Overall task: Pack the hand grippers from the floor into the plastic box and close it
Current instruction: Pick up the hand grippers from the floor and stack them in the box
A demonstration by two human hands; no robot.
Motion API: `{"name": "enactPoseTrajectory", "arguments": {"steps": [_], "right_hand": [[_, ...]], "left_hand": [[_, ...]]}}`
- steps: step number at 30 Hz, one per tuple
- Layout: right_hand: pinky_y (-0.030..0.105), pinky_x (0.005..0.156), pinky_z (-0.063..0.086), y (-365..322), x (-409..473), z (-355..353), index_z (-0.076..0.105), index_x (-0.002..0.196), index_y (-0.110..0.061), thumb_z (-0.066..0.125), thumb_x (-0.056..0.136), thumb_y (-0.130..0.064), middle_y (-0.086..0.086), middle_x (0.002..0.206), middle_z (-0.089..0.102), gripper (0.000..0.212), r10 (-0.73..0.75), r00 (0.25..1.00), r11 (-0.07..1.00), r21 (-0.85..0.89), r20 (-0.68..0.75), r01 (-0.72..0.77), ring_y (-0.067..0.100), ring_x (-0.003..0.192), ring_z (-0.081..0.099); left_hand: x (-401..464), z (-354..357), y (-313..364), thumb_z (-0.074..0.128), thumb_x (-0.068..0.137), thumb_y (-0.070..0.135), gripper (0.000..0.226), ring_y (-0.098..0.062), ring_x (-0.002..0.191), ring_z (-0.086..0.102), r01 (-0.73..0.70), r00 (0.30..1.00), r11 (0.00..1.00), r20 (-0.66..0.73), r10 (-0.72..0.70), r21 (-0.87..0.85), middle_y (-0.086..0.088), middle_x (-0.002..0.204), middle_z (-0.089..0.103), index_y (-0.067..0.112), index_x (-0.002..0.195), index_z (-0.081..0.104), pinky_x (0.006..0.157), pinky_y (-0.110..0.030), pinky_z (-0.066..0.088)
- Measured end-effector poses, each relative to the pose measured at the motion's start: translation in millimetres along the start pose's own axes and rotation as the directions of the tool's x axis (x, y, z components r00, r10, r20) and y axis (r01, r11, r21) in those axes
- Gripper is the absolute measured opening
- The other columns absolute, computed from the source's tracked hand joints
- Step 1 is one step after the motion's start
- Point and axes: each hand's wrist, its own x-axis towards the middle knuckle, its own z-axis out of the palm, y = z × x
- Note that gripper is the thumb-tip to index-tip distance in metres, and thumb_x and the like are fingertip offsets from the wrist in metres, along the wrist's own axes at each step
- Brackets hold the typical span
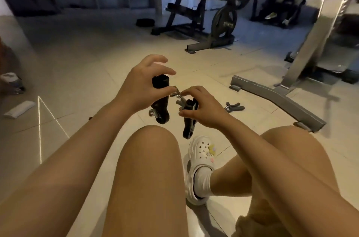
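I sit on the tiled floor with both hands raised above my knees. My left hand (pixel 139 85) holds a black hand gripper (pixel 160 101) by its upper handle, its spring end hanging low. My right hand (pixel 202 106) pinches a second black hand gripper (pixel 189 120) that points down, fingertips at the metal ring between the two. The two grippers meet at that metal part. A grey hand gripper (pixel 233 105) lies on the floor to the right of my hands. No plastic box is in view.
A grey bench base (pixel 275 101) runs along the floor at the right. Black weight machines (pixel 209 23) stand further back. A white folded cloth (pixel 19 109) lies on the floor at the left. My white clog (pixel 200 163) rests between my knees.
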Motion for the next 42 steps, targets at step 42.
{"name": "enactPoseTrajectory", "arguments": {"steps": [42], "right_hand": [[0.029,0.091,0.046,155.5,-433.3,-227.0,0.048,0.127,-0.031,0.075,0.077,-0.035,-0.01,0.134,0.04,0.057,0.65,0.35,0.639,0.235,-0.675,-0.733,0.009,0.105,0.05]], "left_hand": [[11.7,286.5,463.3,0.075,0.076,0.023,0.028,-0.009,0.111,0.046,-0.389,0.624,0.716,0.407,0.667,-0.579,0.013,0.113,0.049,0.035,0.097,0.062,0.097,-0.031,0.041]]}}
